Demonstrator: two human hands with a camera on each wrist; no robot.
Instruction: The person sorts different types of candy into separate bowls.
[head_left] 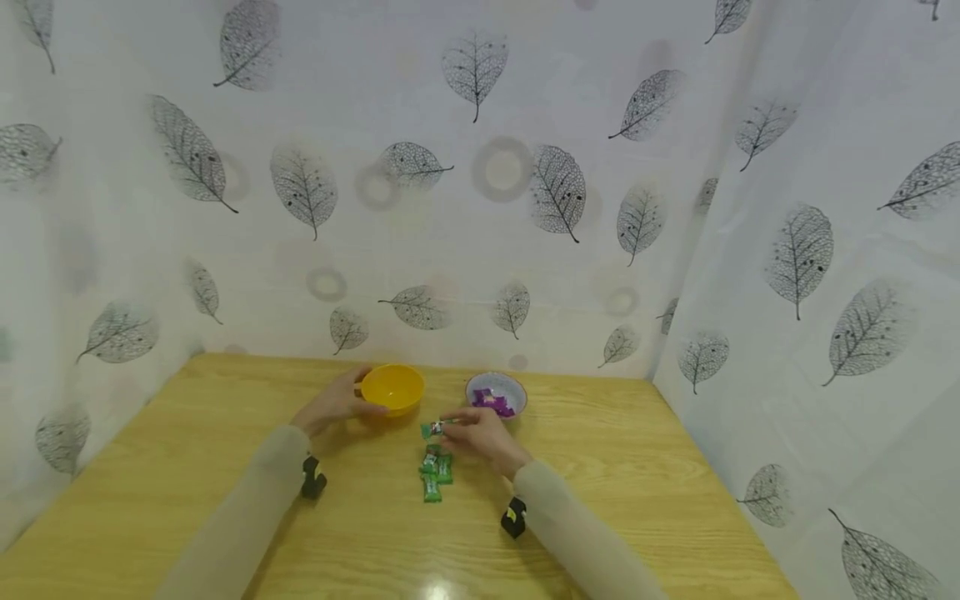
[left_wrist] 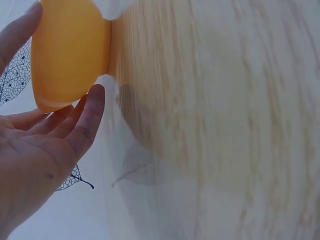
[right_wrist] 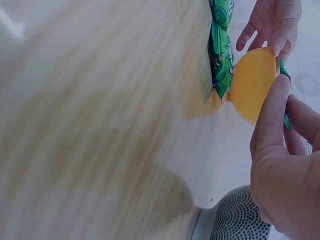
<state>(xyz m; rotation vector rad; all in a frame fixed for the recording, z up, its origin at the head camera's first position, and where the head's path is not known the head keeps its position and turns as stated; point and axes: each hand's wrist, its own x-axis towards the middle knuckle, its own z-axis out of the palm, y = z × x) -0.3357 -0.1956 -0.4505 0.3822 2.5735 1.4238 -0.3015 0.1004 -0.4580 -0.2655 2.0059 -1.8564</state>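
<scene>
My left hand holds a yellow bowl with a small handle; nothing shows inside it. In the left wrist view the thumb lies against one side of the bowl and the fingertips touch the other. Just right of the bowl, my right hand pinches a green-wrapped candy between thumb and fingers. The right wrist view shows this candy standing out from the fingertips, close to the bowl. Several more green-wrapped candies lie in a small cluster on the table, nearer than the hands.
A white patterned bowl with purple-wrapped candies stands behind the right hand. The wooden table ends at a leaf-printed curtain at the back and sides. Each wrist carries a small black device.
</scene>
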